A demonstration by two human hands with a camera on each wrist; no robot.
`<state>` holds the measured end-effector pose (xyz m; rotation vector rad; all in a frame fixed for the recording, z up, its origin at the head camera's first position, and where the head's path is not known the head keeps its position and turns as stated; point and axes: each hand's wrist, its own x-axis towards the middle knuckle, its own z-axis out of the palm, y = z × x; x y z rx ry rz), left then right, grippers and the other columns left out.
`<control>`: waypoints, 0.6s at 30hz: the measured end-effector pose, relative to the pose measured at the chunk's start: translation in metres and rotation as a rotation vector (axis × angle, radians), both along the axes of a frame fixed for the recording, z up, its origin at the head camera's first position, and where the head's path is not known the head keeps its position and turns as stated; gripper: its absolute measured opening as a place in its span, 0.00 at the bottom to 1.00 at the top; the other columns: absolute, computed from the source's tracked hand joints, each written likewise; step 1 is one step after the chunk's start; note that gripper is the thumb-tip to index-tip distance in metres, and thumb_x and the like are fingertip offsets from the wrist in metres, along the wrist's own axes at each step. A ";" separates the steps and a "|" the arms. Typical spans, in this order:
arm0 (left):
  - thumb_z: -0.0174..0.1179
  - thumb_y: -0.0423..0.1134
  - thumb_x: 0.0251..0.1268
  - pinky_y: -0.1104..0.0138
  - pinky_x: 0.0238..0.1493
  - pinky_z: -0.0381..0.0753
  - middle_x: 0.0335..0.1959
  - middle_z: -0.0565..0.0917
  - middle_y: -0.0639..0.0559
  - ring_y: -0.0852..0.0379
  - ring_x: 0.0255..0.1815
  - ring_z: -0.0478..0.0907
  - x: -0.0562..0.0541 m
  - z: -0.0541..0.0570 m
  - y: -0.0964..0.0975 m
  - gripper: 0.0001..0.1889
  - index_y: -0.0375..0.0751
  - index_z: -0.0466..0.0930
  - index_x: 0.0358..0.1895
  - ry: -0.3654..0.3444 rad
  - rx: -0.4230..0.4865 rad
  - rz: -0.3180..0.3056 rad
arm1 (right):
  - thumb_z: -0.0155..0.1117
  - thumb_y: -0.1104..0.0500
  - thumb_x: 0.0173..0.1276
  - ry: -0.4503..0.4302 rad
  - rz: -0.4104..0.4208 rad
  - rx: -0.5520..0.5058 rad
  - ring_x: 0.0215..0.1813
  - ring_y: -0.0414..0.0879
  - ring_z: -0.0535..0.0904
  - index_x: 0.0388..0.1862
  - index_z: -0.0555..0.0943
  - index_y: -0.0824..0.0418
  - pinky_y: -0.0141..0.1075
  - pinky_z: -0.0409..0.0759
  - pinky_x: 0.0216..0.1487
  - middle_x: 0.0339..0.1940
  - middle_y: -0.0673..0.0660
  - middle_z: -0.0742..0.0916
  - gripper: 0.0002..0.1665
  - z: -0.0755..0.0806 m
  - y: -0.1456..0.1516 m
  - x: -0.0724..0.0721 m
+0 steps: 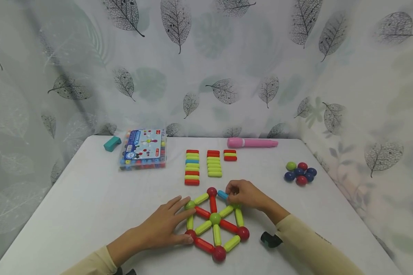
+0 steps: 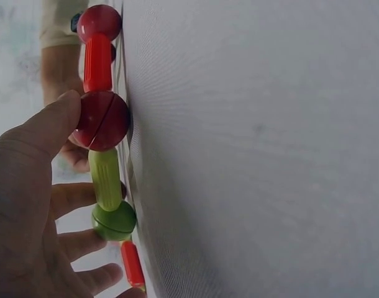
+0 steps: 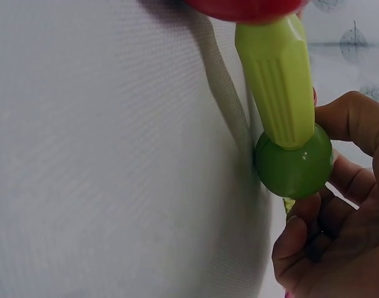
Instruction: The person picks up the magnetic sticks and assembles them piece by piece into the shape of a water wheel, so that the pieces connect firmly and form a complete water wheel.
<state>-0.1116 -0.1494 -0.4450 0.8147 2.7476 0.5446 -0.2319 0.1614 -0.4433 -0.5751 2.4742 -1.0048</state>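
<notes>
A wheel-shaped frame of balls and rods lies on the white table [image 1: 99, 206], with a green centre ball [image 1: 215, 218] and rods running out to red and green balls. At its left side rests my left hand [image 1: 158, 225], fingers spread and fairly straight. Its thumb touches a red ball [image 2: 102, 121], and its fingers reach the green ball [image 2: 115, 221] beyond. My right hand [image 1: 247, 196] pinches a blue rod [image 1: 222, 194] at the upper right of the frame, between the top red ball [image 1: 211, 191] and a green ball [image 3: 295, 162] partly covered by the hand.
Short columns of loose rods [image 1: 192, 168] lie behind the frame. A clear case [image 1: 142, 149] of coloured pieces and a teal block [image 1: 112, 144] sit back left, a pink marker-like stick [image 1: 252, 143] at the back. Several loose balls [image 1: 299, 172] cluster at right.
</notes>
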 end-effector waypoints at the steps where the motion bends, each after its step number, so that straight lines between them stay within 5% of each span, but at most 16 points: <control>1: 0.56 0.77 0.60 0.40 0.74 0.63 0.82 0.57 0.52 0.41 0.82 0.50 0.000 0.000 0.000 0.44 0.62 0.65 0.77 0.000 -0.001 0.000 | 0.70 0.59 0.62 -0.002 -0.001 0.002 0.40 0.47 0.77 0.41 0.82 0.55 0.37 0.80 0.42 0.34 0.51 0.82 0.09 0.000 0.000 0.000; 18: 0.53 0.78 0.60 0.40 0.74 0.63 0.83 0.57 0.53 0.41 0.83 0.50 -0.001 -0.001 0.000 0.45 0.63 0.64 0.78 -0.001 -0.006 -0.003 | 0.70 0.57 0.63 -0.016 -0.028 0.007 0.42 0.47 0.77 0.42 0.83 0.53 0.38 0.80 0.44 0.36 0.50 0.83 0.09 -0.004 0.000 0.004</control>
